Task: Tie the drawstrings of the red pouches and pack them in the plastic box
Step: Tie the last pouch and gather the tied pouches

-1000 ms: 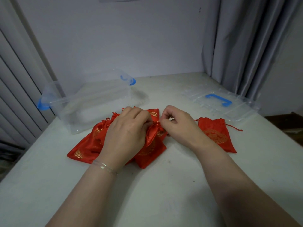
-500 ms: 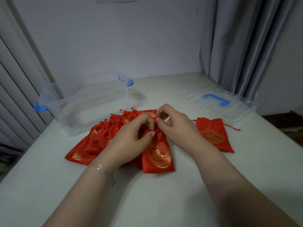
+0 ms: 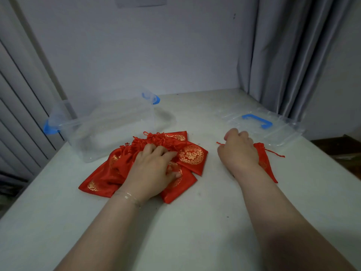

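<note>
Desk (image 3: 195, 222) carries everything, largest first: the clear box (image 3: 109, 130) stands open near the far-left edge, with no pouches visible inside; its lid (image 3: 273, 124) lies flat toward the far-right edge. A pile (image 3: 187, 157) of red pouches sits mid-desk, just in front of the box, gathered necks and cords pointing toward it. The left hand (image 3: 152, 169) rests on the pile, fingers spread and pressing flat, gripping nothing. A single pouch (image 3: 264, 159) lies apart toward the right edge, just before the lid, long axis running near to far, neck at the far end. The right hand (image 3: 238, 151) covers that neck, fingers curled; a cord (image 3: 219, 143) emerges at its left, apparently pinched. Judgement: the right hand is nearer and placed for tying; no packing has begun.
</note>
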### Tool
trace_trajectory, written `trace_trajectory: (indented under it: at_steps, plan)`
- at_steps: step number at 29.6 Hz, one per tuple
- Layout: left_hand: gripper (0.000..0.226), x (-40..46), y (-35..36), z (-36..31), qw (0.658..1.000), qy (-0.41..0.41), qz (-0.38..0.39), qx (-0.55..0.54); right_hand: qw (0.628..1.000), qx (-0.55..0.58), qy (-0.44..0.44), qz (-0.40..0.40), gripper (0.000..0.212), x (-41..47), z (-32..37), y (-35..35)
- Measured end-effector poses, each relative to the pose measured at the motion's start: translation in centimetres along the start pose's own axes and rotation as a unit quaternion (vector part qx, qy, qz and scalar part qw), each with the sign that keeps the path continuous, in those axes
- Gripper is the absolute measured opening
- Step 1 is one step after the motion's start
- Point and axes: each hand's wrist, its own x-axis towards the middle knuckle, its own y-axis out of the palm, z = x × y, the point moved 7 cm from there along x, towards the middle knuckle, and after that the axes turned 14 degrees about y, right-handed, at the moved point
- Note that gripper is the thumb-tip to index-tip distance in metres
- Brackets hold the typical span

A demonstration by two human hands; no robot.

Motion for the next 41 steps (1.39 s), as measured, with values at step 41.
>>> trace_trajectory:
  at_steps: [41]
  plan:
    - [0.041,-0.4,-1.4,-0.2,0.773,-0.145,-0.193,-0.586,0.903,0.324,-0.219,0.175,0.023,-5.7,5.7,-0.6]
